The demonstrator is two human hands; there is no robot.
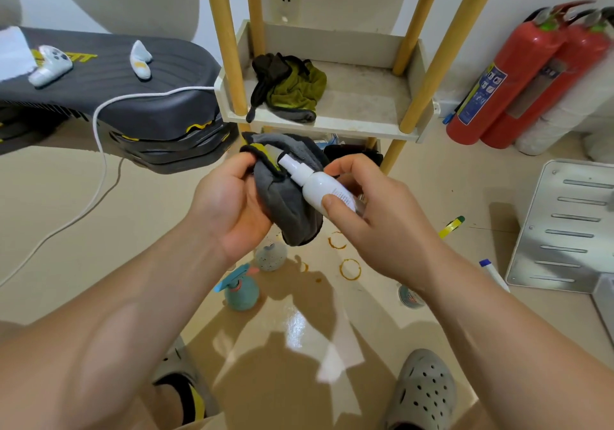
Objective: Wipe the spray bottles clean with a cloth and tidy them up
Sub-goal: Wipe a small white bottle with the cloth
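Beige glossy floor (99, 197) lies below as my right hand (375, 217) pinches the small white plastic spray bottle (319, 187) at its base. My left hand (229, 203) clutches the soft grey microfibre cloth (285, 203) against it; the bottle looks light and slick, so I'd grip mid-body.

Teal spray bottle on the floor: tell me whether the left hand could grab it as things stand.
Probably not right away: the left hand is closed on the grey cloth. The teal spray bottle stands unobstructed below.
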